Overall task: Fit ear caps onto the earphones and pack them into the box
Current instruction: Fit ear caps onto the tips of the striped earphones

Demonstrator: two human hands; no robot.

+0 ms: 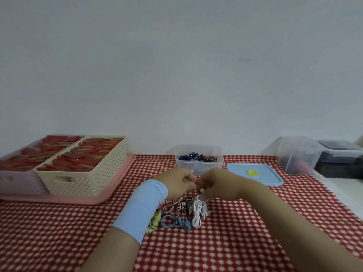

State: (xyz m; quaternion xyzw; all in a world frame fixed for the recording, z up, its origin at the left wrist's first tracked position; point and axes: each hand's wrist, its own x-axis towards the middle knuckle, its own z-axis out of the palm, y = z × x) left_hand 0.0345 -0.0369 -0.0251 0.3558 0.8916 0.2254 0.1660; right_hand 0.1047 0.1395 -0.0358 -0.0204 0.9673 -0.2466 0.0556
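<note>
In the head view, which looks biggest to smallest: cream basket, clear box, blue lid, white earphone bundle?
1. cream basket
2. clear box and blue lid: about alike, so unranked
3. white earphone bundle, smallest though nearest the camera

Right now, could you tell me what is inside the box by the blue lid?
Dark coiled earphones lie in the box; left hand and right hand hide its lower front.

To your left stood a cream perforated basket (pixel 88 179) and a lilac basket (pixel 15 181) (both filled with red pieces) on a pink tray (pixel 78 200). A red checked cloth (pixel 216 248) covered your table, and a clear bin (pixel 294 154) stood far right.
</note>
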